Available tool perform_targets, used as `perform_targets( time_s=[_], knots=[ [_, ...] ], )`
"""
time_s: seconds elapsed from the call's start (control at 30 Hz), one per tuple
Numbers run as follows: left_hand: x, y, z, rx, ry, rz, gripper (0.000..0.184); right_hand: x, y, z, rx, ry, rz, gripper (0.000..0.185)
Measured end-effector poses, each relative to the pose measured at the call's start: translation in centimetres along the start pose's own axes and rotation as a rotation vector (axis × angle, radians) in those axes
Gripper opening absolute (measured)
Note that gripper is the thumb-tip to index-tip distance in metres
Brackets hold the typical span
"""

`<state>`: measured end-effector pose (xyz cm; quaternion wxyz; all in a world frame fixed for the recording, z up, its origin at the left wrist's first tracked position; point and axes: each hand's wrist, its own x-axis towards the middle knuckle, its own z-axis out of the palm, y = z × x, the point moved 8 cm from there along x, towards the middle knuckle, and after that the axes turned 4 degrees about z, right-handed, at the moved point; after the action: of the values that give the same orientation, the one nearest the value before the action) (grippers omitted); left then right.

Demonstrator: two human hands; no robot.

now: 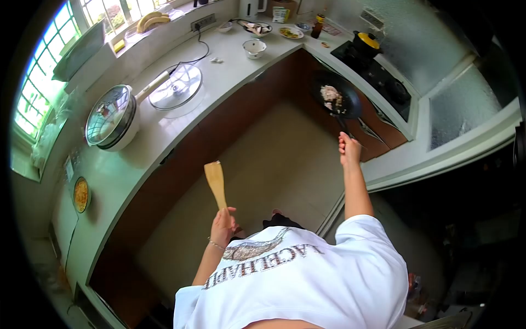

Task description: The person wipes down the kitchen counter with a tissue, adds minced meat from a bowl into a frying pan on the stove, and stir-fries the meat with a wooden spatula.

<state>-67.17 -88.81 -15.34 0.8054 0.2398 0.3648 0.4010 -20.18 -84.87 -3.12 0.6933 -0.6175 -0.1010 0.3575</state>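
My left hand (222,226) is wrapped round the handle of a wooden spatula (215,180), its flat blade pointing up and away from me over the floor. Out to the right, my right hand (349,149) grips the handle of a black frying pan (350,103). The pan is in front of the counter, beside the stove, and off the burners. Pale pinkish-white pieces of food (330,94) with smaller bits lie in it. Hand and pan are well apart from the spatula.
A stove (378,77) carries a yellow-lidded black pot (367,44). Along the counter (181,123) are a lidded electric pan (112,118), a glass lid (176,86), a white bowl (254,49), a food plate (291,33), a dark bottle (317,26) and a yellow-filled bowl (81,194).
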Motion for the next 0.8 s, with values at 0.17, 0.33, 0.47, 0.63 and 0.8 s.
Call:
perform_targets(
  time_s=[0.17, 0.33, 0.47, 0.63, 0.8],
  knots=[
    [-3.7, 3.3, -4.3, 0.056, 0.048, 0.026, 0.032, -4.9, 2.0, 1.3, 0.012, 0.031, -0.022, 0.016],
    [-3.4, 4.5, -5.9, 0.053, -0.015, 0.014, 0.030, -7.4, 3.1, 1.8, 0.017, 0.047, -0.035, 0.016],
    [-2.1, 5.6, -6.3, 0.043, -0.053, 0.000, 0.030, -8.4, 3.2, 2.8, -0.001, 0.045, -0.053, 0.017],
    [-2.0, 5.7, -6.5, 0.044, -0.045, 0.004, 0.031, -8.6, 3.6, 2.6, -0.047, 0.071, -0.049, 0.017],
    [-2.4, 5.7, -6.2, -0.014, -0.061, 0.015, 0.031, -7.6, 4.4, 2.2, -0.065, 0.032, -0.063, 0.015]
  ],
)
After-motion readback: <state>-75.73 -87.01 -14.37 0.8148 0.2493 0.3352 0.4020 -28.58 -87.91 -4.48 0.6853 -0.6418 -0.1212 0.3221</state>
